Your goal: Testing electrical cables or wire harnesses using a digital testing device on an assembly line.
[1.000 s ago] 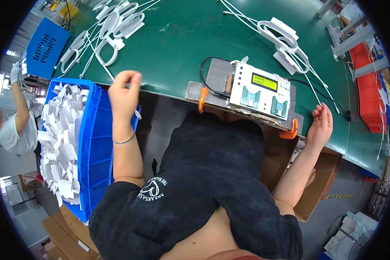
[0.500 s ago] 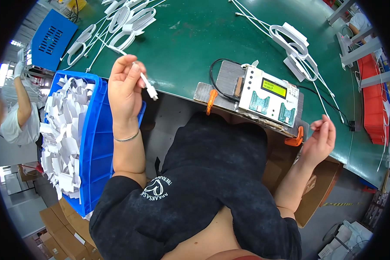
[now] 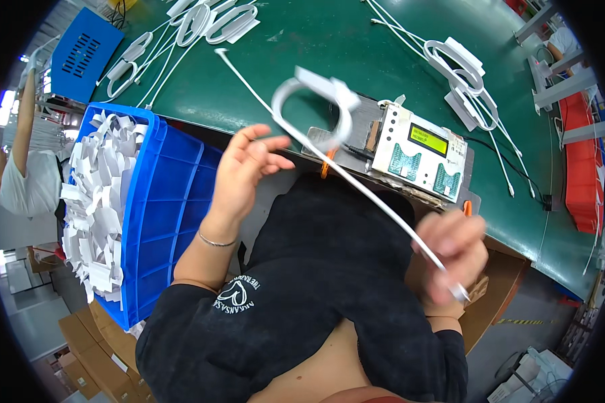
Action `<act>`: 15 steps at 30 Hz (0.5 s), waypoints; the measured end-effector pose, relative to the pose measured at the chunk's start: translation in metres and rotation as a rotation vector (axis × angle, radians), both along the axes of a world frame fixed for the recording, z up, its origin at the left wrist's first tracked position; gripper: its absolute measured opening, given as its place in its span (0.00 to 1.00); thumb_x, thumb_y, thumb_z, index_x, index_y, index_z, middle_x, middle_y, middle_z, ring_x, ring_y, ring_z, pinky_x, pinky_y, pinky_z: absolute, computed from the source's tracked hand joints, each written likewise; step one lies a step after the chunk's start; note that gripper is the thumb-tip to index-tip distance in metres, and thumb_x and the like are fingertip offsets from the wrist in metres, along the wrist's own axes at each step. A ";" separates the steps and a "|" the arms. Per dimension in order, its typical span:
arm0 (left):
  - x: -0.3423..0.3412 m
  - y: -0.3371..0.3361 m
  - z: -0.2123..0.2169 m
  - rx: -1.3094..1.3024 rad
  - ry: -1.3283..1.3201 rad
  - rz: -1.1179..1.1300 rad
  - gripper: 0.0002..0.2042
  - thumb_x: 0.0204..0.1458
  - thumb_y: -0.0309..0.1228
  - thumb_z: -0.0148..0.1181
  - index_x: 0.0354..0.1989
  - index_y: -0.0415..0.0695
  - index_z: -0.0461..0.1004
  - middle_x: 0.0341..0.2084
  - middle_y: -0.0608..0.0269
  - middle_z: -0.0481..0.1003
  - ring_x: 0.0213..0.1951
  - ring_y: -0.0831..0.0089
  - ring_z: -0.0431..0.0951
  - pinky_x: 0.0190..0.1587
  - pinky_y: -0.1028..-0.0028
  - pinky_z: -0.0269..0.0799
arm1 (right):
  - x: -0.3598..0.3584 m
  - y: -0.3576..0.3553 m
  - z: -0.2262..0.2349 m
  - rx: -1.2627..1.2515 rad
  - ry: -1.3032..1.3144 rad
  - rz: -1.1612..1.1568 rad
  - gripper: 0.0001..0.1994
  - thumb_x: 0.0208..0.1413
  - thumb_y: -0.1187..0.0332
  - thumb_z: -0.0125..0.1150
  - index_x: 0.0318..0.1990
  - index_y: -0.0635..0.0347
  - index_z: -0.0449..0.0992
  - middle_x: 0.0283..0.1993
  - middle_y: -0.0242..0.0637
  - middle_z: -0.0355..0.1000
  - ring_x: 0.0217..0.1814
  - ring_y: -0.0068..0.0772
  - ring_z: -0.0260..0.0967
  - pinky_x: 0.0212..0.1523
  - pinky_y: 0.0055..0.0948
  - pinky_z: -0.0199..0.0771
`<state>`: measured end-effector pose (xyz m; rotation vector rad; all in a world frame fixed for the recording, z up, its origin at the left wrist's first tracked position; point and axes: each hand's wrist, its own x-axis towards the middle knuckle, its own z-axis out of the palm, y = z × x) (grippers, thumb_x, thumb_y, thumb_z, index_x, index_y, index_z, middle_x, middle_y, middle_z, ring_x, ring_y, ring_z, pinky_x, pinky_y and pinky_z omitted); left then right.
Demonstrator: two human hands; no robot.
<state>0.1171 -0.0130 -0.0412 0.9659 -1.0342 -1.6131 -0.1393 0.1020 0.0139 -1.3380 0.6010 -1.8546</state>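
A white cable (image 3: 356, 185) with a coiled, paper-wrapped loop at its far end stretches across the front of me. My right hand (image 3: 454, 252) is closed on its near plug end, low at the right, and is blurred. My left hand (image 3: 245, 171) hovers just left of the cable with fingers spread and holds nothing. Beyond the loop a small tester box with a green screen (image 3: 423, 151) sits at the near edge of the green table (image 3: 316, 54).
A blue crate (image 3: 161, 215) of white paper strips stands at my left. Several coiled white cables (image 3: 460, 74) lie on the table at back right and back left. Another person (image 3: 20, 168) works at far left. A cardboard box (image 3: 501, 289) sits at lower right.
My right hand has taken the cable's plug end and pulled it down to the right. My left hand has let go and opened. The coiled loop has lifted off the table.
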 end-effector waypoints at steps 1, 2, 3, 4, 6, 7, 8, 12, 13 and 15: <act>-0.002 -0.001 0.009 0.075 -0.012 0.103 0.20 0.60 0.33 0.44 0.59 0.38 0.56 0.45 0.42 0.71 0.29 0.72 0.76 0.32 0.80 0.69 | -0.006 0.007 0.010 -0.048 -0.156 0.142 0.11 0.40 0.60 0.72 0.31 0.53 0.82 0.37 0.35 0.68 0.35 0.34 0.67 0.30 0.30 0.70; 0.001 -0.005 0.004 0.081 -0.009 0.106 0.20 0.60 0.33 0.44 0.59 0.38 0.56 0.45 0.42 0.71 0.29 0.72 0.76 0.32 0.80 0.69 | -0.033 -0.012 0.010 -0.260 -0.187 0.651 0.08 0.45 0.66 0.70 0.31 0.58 0.81 0.42 0.43 0.70 0.32 0.34 0.68 0.30 0.30 0.73; 0.002 -0.013 0.001 0.067 0.046 0.081 0.22 0.60 0.33 0.43 0.61 0.38 0.54 0.45 0.42 0.71 0.27 0.73 0.74 0.30 0.81 0.68 | -0.045 -0.020 0.018 -0.312 -0.264 0.951 0.05 0.48 0.71 0.66 0.30 0.63 0.81 0.39 0.49 0.74 0.27 0.32 0.69 0.26 0.29 0.74; 0.001 -0.020 0.000 0.054 0.103 0.054 0.23 0.61 0.33 0.43 0.62 0.38 0.52 0.45 0.41 0.72 0.25 0.75 0.73 0.28 0.83 0.66 | -0.045 -0.010 0.020 -0.282 -0.410 0.893 0.05 0.49 0.71 0.65 0.31 0.65 0.80 0.34 0.50 0.74 0.25 0.31 0.68 0.23 0.28 0.73; -0.007 -0.028 -0.002 0.056 0.004 0.064 0.26 0.61 0.33 0.44 0.64 0.35 0.46 0.41 0.42 0.73 0.17 0.79 0.68 0.19 0.85 0.60 | -0.051 0.002 0.019 -0.235 -0.571 0.818 0.08 0.51 0.69 0.63 0.31 0.67 0.79 0.22 0.47 0.74 0.20 0.28 0.67 0.18 0.23 0.72; -0.008 -0.033 -0.001 0.036 -0.043 0.018 0.28 0.61 0.33 0.44 0.64 0.34 0.42 0.38 0.42 0.74 0.15 0.80 0.67 0.16 0.86 0.58 | -0.052 0.004 0.016 -0.154 -0.634 0.753 0.08 0.51 0.69 0.62 0.27 0.66 0.78 0.19 0.45 0.73 0.15 0.26 0.63 0.14 0.22 0.69; -0.013 -0.036 0.001 0.023 -0.099 0.013 0.29 0.60 0.33 0.46 0.65 0.33 0.42 0.31 0.51 0.75 0.12 0.84 0.62 0.13 0.86 0.53 | -0.052 0.007 0.011 -0.075 -0.695 0.683 0.09 0.50 0.70 0.61 0.22 0.65 0.77 0.16 0.44 0.72 0.10 0.25 0.60 0.10 0.21 0.66; -0.022 -0.047 0.011 -0.022 -0.309 -0.210 0.19 0.59 0.32 0.49 0.57 0.36 0.62 0.21 0.69 0.67 0.15 0.87 0.55 0.16 0.86 0.48 | -0.050 0.022 -0.028 0.474 -0.129 0.028 0.23 0.64 0.58 0.40 0.27 0.69 0.72 0.11 0.32 0.62 0.10 0.22 0.54 0.11 0.20 0.53; -0.022 -0.049 0.012 -0.039 -0.353 -0.286 0.16 0.59 0.32 0.49 0.52 0.37 0.68 0.20 0.71 0.66 0.16 0.87 0.56 0.18 0.86 0.50 | -0.046 0.023 -0.034 0.629 0.053 -0.123 0.24 0.65 0.60 0.37 0.26 0.71 0.72 0.10 0.33 0.60 0.09 0.22 0.52 0.13 0.20 0.52; -0.032 -0.042 0.012 -0.459 -0.515 -0.174 0.09 0.58 0.30 0.51 0.37 0.38 0.75 0.23 0.71 0.66 0.23 0.84 0.61 0.25 0.84 0.54 | -0.042 0.023 -0.048 0.772 -0.007 -0.057 0.24 0.65 0.62 0.37 0.23 0.70 0.71 0.08 0.31 0.56 0.08 0.21 0.49 0.11 0.20 0.50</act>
